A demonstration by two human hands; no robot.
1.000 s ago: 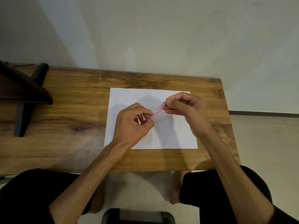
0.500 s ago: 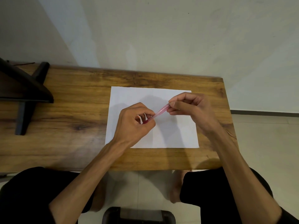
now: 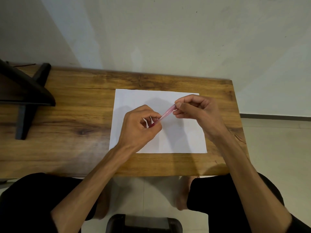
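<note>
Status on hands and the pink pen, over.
Left hand pinches pink pen at lower end, right hand at upper end. Pen tilted over white paper on wooden table. Nothing in the way; black stand far left.

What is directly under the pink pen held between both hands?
The white sheet of paper on the wooden table lies beneath the pink pen. The left hand and right hand cover parts of the sheet, so any marks there cannot be seen.

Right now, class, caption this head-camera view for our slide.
Over a white paper sheet on a wooden table, the left hand and right hand pinch a pink pen.
</note>
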